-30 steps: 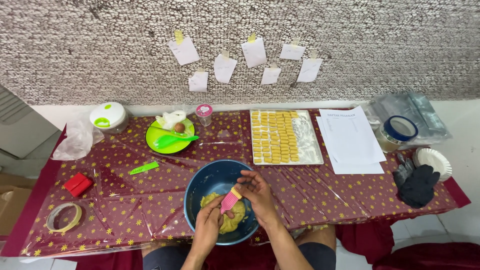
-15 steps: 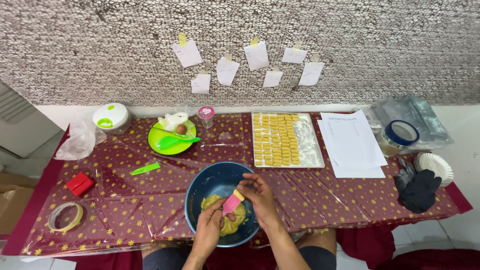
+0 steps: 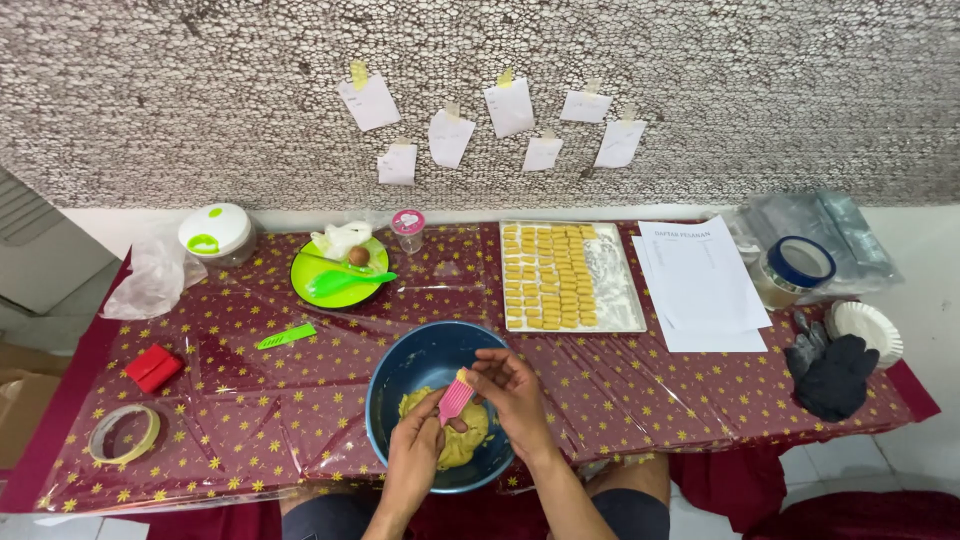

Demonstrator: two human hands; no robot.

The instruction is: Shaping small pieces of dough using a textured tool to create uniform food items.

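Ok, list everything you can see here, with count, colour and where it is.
bowl: one, blue, front centre, holds yellow dough
pink tool: one, over the bowl, both hands on it
tray: one, pale, behind the bowl, rows of yellow pieces
plate: one, green, back left
green scraper: one, left of the bowl
red box: one, far left
tape roll: one, front left
paper sheets: white, right of the tray
gloves: black, far right
notes: seven, white, on the wall
left hand: on the tool
right hand: on the tool
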